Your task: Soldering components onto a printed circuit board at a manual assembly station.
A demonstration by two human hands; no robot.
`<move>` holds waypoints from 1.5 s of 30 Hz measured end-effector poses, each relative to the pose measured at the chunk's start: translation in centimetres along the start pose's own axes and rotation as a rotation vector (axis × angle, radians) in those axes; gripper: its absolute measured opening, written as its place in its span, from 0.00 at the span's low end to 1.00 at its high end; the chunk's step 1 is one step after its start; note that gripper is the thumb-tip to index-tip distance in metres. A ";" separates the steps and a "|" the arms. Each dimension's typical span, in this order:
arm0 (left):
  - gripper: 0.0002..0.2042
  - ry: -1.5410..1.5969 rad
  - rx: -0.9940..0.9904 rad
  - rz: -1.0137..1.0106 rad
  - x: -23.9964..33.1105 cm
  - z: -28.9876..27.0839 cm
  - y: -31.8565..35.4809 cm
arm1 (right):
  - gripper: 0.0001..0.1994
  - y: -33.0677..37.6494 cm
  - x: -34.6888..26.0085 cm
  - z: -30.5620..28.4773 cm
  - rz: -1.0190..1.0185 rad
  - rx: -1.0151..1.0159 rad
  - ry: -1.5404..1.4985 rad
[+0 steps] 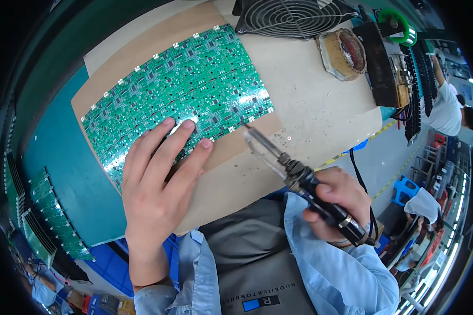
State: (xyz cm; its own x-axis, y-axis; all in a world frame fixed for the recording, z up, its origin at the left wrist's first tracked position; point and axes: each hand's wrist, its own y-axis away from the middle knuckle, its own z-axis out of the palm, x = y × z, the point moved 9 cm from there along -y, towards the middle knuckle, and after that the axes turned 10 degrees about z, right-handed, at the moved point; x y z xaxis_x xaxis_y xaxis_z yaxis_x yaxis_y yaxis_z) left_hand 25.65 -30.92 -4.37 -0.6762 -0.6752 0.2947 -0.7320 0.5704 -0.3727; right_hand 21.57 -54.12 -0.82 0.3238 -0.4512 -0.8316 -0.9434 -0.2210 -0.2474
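Observation:
A large green circuit board panel (194,89) lies on a sheet of brown cardboard (194,21), with small white connectors along its far and near edges. My left hand (160,173) rests on the panel's near part, fingers spread and tips on the board. In my right hand (339,202) is a soldering iron (305,178) with a black handle, a metal shaft and a thin side tube. Its tip points at the panel's near right edge, close to a white connector; whether it touches cannot be made out.
A black fan with a round wire guard (294,18) stands at the back. Right of it are a round tip-cleaning pot (344,55), a dark metal box (376,65) and a green wire spool (397,26). More green boards (58,215) stand at left. Small specks litter the cardboard. Other people work beyond.

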 end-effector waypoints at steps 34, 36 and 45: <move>0.19 -0.018 -0.026 -0.025 -0.1 0.2 0.0 | 0.23 -1.3 -0.7 3.1 -0.061 -0.150 0.020; 0.19 -0.016 -0.025 -0.024 -0.1 0.2 0.0 | 0.23 -1.4 -0.5 3.1 0.007 -0.134 0.010; 0.19 -0.021 -0.019 -0.021 -0.1 0.3 0.0 | 0.23 -1.5 -0.4 3.2 0.049 -0.135 0.001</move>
State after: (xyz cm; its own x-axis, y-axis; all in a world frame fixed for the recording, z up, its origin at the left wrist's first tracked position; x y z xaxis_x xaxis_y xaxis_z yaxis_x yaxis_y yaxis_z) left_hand 25.72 -30.98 -4.61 -0.6590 -0.6967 0.2835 -0.7475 0.5645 -0.3502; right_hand 22.65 -50.84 -1.69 0.2773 -0.4655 -0.8405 -0.9399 -0.3130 -0.1367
